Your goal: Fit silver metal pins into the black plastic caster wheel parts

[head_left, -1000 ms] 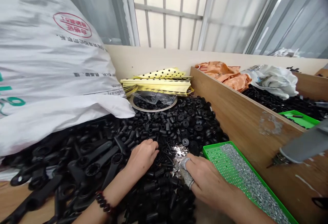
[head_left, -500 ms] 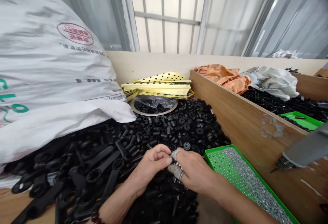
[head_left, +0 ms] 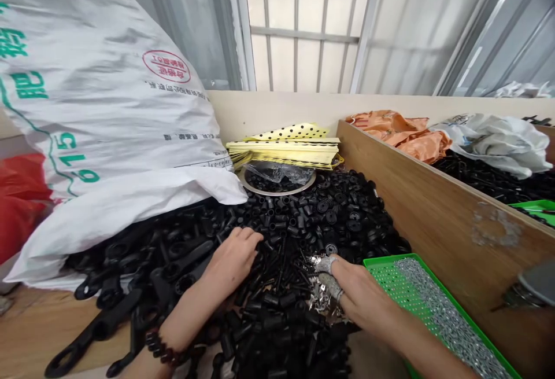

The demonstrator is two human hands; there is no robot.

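My left hand (head_left: 232, 257) is over the heap of black plastic parts, its back to me. Its fingers are curled together, and the tips are hidden, so anything in them is out of sight. Beneath and beside it lie black handle-like parts with ringed ends (head_left: 193, 249) and thin black rods (head_left: 281, 260). My right hand (head_left: 358, 292) reaches to a small pile of shiny metal clips (head_left: 319, 298). Two of its digits wear grey wraps and stand apart at the clips, with nothing visibly held. A dark bead bracelet (head_left: 162, 349) circles my left wrist.
Right of my right hand, a green tray (head_left: 373, 263) holds small silvery pieces. A wooden divider (head_left: 416, 194) and a blurred power tool (head_left: 531, 286) stand beyond. Behind the heap are a metal bowl (head_left: 277, 193) and yellow dotted sheets (head_left: 286, 147). A white sack (head_left: 130, 113) leans left.
My hands were together over the heap and are now apart. The left has moved left onto the black parts, the right to the metal clips. The view has shifted left.
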